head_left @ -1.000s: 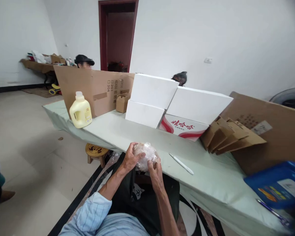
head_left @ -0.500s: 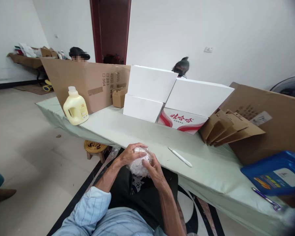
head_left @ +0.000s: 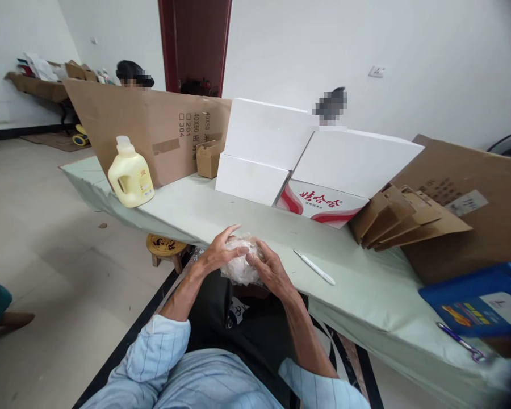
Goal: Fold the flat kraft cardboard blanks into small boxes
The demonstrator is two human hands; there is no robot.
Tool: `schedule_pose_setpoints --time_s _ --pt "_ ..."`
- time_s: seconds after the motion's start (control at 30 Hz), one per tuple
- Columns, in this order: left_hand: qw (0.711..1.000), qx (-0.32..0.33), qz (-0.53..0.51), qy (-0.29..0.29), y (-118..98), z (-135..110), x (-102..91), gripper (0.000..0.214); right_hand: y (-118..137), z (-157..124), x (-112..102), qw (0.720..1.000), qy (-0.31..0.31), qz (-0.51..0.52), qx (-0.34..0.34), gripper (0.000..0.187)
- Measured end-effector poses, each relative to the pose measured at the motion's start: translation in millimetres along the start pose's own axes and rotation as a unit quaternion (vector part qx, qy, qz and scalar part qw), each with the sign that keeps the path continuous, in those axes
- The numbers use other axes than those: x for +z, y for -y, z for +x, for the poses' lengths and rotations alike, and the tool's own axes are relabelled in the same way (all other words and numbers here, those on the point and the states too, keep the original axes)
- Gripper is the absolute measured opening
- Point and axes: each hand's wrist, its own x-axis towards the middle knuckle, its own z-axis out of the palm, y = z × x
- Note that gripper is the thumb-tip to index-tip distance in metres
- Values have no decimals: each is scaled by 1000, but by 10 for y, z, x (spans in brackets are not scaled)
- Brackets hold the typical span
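Note:
Between my hands, at the table's near edge, is a whitish bundle wrapped in clear crinkled plastic [head_left: 241,266]; what lies inside it cannot be made out. My left hand [head_left: 222,250] grips its left side, thumb across the top and forefinger lifted off. On the right side my right hand [head_left: 271,266] is closed round the bundle, its thumb pressing on the top. A white slim-handled craft knife or scalpel [head_left: 315,267] lies on the tabletop to the right of my hands, touched by neither.
White boxes [head_left: 262,130] and a cardboard panel [head_left: 153,130] stand along the far side of the table [head_left: 187,213]. A yellow detergent bottle [head_left: 132,176] is at left. Folded cardboard [head_left: 404,216], a blue jug [head_left: 472,301] and a purple-handled tool [head_left: 460,341] are at right. Two people sit behind.
Both hands have risen a little with the plastic-wrapped bundle, and the left forefinger has lifted from it. The camera view has shifted slightly.

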Motion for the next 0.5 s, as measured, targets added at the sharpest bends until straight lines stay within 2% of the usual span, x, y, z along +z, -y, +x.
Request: schedule_pose_setpoints --time_s 0.07,0.17,0.23,0.4,0.5 --pt "999 1 -12 -33 -8 15 21 63 -12 38 -40 1000 -15 -3 5 60" --pt "992 21 -42 -121 19 56 125 51 -93 52 -43 993 -109 24 44 72" --pt "986 33 -55 -156 47 73 203 48 -145 47 35 984 -165 28 58 71" --pt "981 37 -61 -182 127 3 394 45 -205 80 331 958 -285 -38 0 55" --pt "981 20 -63 -183 176 -45 419 48 -247 109 352 950 -309 -41 -17 54"
